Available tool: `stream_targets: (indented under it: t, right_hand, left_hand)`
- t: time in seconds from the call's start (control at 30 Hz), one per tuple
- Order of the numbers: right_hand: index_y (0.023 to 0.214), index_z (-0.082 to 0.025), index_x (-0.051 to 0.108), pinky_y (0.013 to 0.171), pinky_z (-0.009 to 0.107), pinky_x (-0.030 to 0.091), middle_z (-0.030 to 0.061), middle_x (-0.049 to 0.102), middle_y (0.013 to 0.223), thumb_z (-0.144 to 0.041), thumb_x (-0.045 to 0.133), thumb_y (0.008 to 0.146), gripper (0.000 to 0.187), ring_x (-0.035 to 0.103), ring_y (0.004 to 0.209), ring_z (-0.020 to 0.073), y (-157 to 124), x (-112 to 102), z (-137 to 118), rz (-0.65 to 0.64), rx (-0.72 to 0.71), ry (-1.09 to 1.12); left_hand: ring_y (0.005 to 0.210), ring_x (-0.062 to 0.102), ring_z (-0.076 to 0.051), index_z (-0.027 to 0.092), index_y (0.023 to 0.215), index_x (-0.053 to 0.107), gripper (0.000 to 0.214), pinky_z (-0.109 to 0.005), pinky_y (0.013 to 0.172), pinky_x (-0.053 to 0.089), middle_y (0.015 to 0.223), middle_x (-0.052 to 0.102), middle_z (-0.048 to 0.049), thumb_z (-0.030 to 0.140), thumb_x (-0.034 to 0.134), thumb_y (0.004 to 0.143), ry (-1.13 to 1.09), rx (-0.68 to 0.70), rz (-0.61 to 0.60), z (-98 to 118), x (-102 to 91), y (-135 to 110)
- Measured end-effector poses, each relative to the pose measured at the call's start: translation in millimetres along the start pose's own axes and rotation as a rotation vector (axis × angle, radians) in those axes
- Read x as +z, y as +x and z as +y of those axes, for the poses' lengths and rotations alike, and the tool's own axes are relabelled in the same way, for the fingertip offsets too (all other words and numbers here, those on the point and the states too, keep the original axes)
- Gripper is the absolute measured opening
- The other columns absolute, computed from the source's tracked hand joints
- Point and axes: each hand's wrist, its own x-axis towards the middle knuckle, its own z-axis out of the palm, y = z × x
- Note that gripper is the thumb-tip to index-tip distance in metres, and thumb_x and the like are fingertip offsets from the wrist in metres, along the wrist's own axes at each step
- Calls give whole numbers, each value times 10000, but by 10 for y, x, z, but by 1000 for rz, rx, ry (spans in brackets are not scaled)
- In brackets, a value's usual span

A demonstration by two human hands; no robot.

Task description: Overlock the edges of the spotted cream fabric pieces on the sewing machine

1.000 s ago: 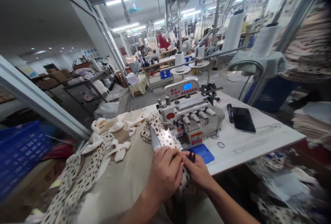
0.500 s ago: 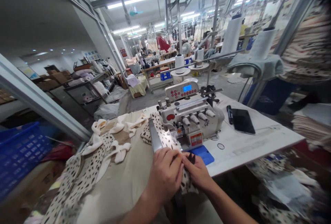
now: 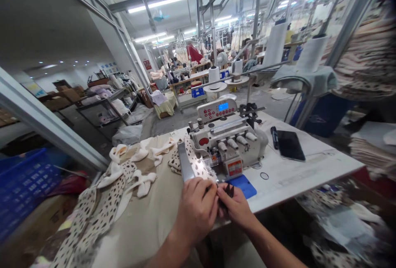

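Observation:
My left hand [image 3: 196, 210] and my right hand [image 3: 236, 206] meet at the table's front edge, just before the white overlock sewing machine [image 3: 227, 144]. Both are closed in a pinch on the end of a spotted cream fabric piece [image 3: 193, 162] that runs under the machine's presser foot. A small black tool [image 3: 229, 188], apparently thread snips, sticks up between my right fingers. The fabric under my hands is mostly hidden.
More spotted and cream fabric pieces [image 3: 123, 177] lie heaped on the left of the table [image 3: 297, 175]. A black phone [image 3: 291, 145] and a pen lie to the right of the machine, with a small ring [image 3: 264, 175] and a blue pad [image 3: 244, 185]. A blue crate [image 3: 24, 185] stands far left.
My hands have stayed together at the machine's front. The spotted fabric that hung below them is now drawn up out of sight, and the view has shifted slightly.

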Motion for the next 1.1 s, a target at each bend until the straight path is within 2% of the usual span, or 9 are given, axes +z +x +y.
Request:
stream_targets:
  t: [0.2,0.37,0.47,0.57,0.63,0.73,0.9,1.0,1.1]
  right_hand:
    - [912,-138,633,405,170,344,-7,642,597,-511,658,919,374,516,395,67,29,-17,44,18,-4,15]
    - [901,-152,639,380,186,282,-12,625,576,-603,652,876,452,477,366,77,8,-51,-48,83,30,-96]
    - [839,-174,642,417,225,328,-10,607,569,-627,582,902,461,474,397,100,-14,-138,-211,226,-10,-345]
    - [663,-210,595,524,291,408,22,614,562,-601,575,897,456,549,504,168,-33,-282,-359,389,-76,-811]
    - [648,-224,614,586,327,429,43,658,604,-545,620,867,388,602,576,215,-57,-371,-411,424,-93,-1084]
    - [800,-234,701,622,352,470,52,723,700,-488,633,861,270,652,620,243,-128,-428,-420,381,-140,-1208]
    - [988,-214,735,745,364,555,89,777,926,-421,593,914,262,730,803,261,-218,-263,-428,207,-391,-1150]
    - [1078,-215,726,759,348,562,91,777,980,-350,598,908,252,734,830,254,-174,-89,-471,94,-462,-1149]
    - [1183,-212,690,699,310,540,72,760,887,-302,576,908,310,710,743,221,-78,72,-494,-17,-466,-1141]
  left_hand:
    - [1088,580,-250,192,1175,652,253,-455,983,434,1140,683,-84,202,590,929,3,-69,-38,-115,-16,24]
    - [1199,575,-275,196,1167,645,271,-474,1037,441,1254,662,-105,294,631,915,-72,-131,-82,-366,-21,150]
    - [1219,585,-277,212,1151,653,277,-479,1053,442,1254,677,-98,328,652,900,-107,-174,-149,-554,-52,275]
    - [1200,608,-268,219,1145,663,268,-463,1046,445,1207,707,-88,324,656,898,-89,-210,-212,-670,-100,365]
    - [1199,612,-264,216,1140,668,245,-453,1037,447,1216,707,-91,301,637,913,-57,-219,-229,-691,-130,373]
    - [1158,626,-258,207,1131,670,213,-437,1007,462,1231,694,-94,242,551,958,22,-252,-219,-669,-168,321]
    - [1128,633,-218,210,1380,530,466,-340,928,499,1372,589,-115,73,432,946,99,-282,-275,-614,-251,252]
    - [933,660,-234,215,1182,641,267,-346,781,502,1151,657,-103,196,482,969,203,-350,-369,-581,-329,251]
    - [908,627,-271,190,973,662,169,-380,774,476,973,657,-94,313,548,958,303,-401,-380,-541,-400,226]
